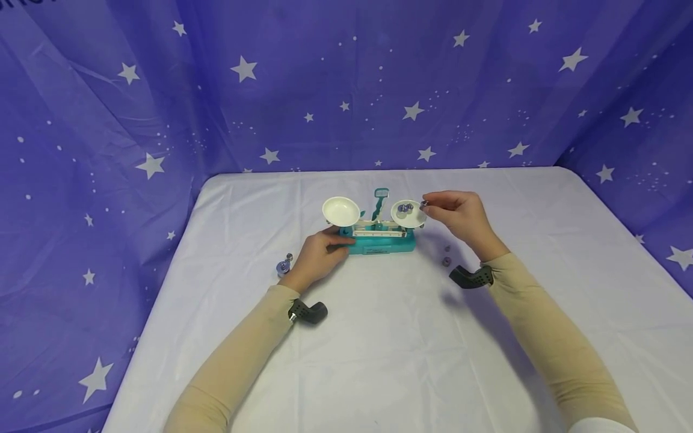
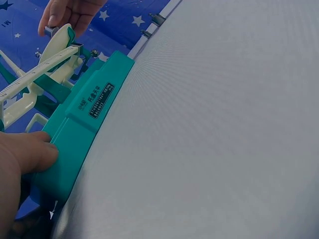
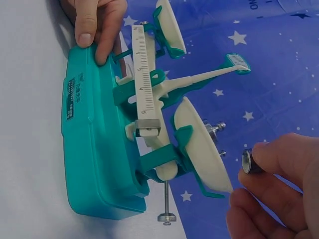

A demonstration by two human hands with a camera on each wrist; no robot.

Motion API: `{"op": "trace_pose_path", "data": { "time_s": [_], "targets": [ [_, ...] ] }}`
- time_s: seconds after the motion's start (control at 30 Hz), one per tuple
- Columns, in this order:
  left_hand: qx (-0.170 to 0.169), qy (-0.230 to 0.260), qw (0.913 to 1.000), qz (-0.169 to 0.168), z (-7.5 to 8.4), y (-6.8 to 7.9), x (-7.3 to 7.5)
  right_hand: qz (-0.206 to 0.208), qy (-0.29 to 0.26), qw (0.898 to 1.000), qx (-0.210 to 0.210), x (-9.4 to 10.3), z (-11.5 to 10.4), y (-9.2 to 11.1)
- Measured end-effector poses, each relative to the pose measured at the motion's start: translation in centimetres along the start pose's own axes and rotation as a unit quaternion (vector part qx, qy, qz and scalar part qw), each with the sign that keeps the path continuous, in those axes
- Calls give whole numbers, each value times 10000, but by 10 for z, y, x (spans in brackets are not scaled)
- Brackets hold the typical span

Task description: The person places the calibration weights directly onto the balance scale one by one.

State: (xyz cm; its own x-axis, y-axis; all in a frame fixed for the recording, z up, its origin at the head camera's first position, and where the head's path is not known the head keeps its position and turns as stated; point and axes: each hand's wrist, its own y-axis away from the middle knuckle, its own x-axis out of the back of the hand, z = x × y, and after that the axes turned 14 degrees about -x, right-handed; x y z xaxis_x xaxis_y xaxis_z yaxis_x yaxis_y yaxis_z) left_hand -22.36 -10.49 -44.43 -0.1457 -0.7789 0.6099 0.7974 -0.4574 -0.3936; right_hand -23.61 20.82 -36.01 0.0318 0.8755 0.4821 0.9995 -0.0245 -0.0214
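A teal tray balance (image 1: 381, 244) stands on the table with two cream pans. My left hand (image 1: 319, 255) grips the left end of its base, the thumb (image 2: 46, 155) lying on the front face in the left wrist view. Beside the right pan (image 1: 415, 221), my right hand (image 1: 460, 216) pinches a small metal weight (image 3: 251, 162) between thumb and fingers, apart from the pan in the right wrist view. Metal weights (image 1: 403, 209) stand in that pan. The left pan (image 1: 341, 211) holds nothing. A pointer (image 3: 207, 82) rises between the pans.
Several metal weights (image 1: 283, 268) stand on the white tablecloth (image 1: 379, 349) left of my left hand. Two small weights (image 1: 446, 261) lie below my right hand. A purple star-patterned curtain (image 1: 346, 72) hangs behind the table and along its sides.
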Motion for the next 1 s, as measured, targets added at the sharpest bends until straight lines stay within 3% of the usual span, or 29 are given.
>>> {"op": "trace_pose_path", "data": {
  "time_s": [0.33, 0.67, 1.0],
  "targets": [
    [53, 56, 10000, 12, 0, 0, 0, -16, 227, 9997, 102, -11, 3, -4],
    [53, 56, 10000, 12, -1, -1, -1, 235, 1220, 9905, 591, -17, 0, -5],
    [-26, 5, 10000, 29, -1, -1, -1, 355, 1663, 9848, 345, -20, -7, -6]
  ]
}}
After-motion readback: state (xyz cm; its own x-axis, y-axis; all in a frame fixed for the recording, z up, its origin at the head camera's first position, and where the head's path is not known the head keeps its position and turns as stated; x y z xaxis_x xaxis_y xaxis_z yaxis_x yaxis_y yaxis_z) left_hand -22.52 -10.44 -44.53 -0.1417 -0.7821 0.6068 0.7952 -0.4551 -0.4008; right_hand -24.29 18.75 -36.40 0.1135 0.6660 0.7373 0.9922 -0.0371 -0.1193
